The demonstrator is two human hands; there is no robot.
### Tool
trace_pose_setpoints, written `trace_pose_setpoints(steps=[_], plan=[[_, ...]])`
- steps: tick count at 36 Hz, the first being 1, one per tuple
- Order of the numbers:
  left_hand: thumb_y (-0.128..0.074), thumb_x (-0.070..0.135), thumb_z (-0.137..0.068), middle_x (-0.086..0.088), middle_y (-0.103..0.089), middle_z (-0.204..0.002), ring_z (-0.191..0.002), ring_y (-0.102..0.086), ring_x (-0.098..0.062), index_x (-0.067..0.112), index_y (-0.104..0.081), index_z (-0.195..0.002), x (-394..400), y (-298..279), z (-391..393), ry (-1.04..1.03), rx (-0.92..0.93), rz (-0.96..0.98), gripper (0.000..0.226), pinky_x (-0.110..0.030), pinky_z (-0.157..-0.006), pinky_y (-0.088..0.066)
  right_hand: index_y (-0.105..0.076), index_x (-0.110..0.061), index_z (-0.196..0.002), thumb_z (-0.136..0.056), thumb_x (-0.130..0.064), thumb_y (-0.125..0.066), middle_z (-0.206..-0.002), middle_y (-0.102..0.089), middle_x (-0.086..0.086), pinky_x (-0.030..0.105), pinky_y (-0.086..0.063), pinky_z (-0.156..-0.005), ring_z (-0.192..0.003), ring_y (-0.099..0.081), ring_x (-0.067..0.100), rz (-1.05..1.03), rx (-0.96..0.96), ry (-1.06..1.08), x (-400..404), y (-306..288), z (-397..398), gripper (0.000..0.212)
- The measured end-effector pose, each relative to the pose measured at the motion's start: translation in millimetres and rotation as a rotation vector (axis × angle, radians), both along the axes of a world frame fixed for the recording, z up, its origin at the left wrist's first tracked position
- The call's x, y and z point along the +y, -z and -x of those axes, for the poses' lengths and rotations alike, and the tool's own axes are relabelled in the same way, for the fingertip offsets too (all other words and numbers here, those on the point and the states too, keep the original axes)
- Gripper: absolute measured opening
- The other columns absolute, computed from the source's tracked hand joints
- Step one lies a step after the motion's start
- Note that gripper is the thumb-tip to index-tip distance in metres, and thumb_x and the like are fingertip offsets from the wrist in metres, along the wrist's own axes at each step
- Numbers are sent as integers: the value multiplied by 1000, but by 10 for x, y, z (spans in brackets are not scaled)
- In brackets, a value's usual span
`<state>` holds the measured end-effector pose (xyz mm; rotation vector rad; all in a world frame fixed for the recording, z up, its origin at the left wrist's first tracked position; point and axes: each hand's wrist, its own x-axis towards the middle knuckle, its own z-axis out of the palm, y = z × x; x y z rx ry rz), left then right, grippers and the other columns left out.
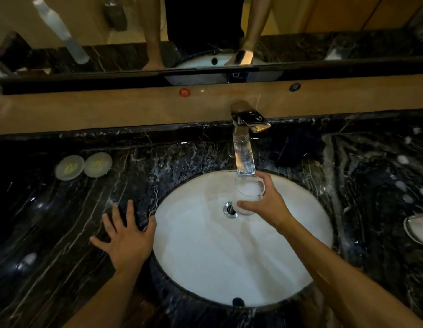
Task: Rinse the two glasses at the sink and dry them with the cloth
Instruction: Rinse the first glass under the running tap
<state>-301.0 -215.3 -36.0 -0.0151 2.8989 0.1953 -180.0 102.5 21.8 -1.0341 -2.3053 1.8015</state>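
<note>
My right hand (268, 204) grips a clear glass (249, 190) under the spout of the chrome tap (244, 147), over the white oval sink (193, 256). The glass looks full of frothing water. My left hand (127, 235) rests flat with spread fingers on the black marble counter (63, 221), its thumb at the sink's left rim. A dark blue cloth (300, 147) lies bunched on the counter behind the sink, right of the tap. At the right edge lies a second glassy object (417, 228), only partly in view.
Two round pale lids or coasters (83, 166) sit on the counter at the back left. A mirror (205, 31) runs along the wall above a tan ledge. The drain (230, 209) sits mid-basin, just left of the glass.
</note>
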Motion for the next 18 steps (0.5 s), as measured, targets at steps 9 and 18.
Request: trace_pose_setpoints(steps=[9, 18], plan=[[-28, 74, -90, 1, 0, -168, -153, 5, -27, 41, -4, -157, -27, 65, 8, 20, 31, 1, 78, -72, -114, 1, -43, -37, -128, -59, -26, -92, -114, -59, -15, 35, -56, -86, -101, -60, 10, -24, -27, -64, -44, 99, 45, 85], [-24, 73, -86, 1, -3, -168, -153, 1, -28, 38, -9, -157, -19, 56, 13, 22, 53, 3, 81, -70, -115, 0, -37, -43, -124, -68, -18, -89, -109, -55, -16, 6, -45, -61, -89, -57, -2, -181, 68, 189, -276, 101, 127, 81]])
